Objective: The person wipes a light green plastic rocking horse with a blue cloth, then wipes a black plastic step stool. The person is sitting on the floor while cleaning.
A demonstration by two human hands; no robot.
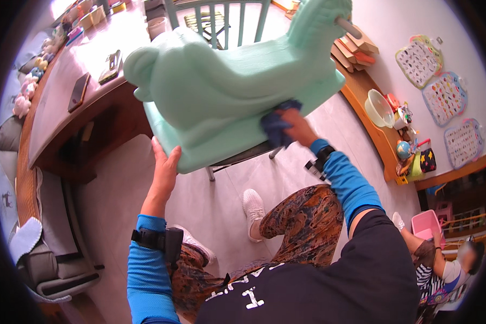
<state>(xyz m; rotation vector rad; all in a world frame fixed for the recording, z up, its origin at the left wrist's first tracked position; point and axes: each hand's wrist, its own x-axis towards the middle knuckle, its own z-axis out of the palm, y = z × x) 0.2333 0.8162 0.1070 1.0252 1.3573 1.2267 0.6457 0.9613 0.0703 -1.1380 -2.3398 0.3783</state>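
Note:
A mint-green plastic rocking horse (222,77) rests on a stool with metal legs (210,174), its rounded tail end to the left and its head, with a handle peg (348,27), at the upper right. At the lower left corner of its base, my left hand (165,170) holds the edge, thumb on the near side. My right hand (301,127) presses a dark blue cloth (277,125) against the lower flank, near the middle of the base. The cloth is bunched and slightly blurred. The stool's seat is mostly hidden beneath the toy.
Left stands a glossy table (56,109) bearing a phone (79,92) and small items. Behind the toy is a slatted chair (218,24). A wooden bench (364,125) with a pale basin (378,108) runs along the right wall. At lower right, another person sits beside a pink tub (425,224).

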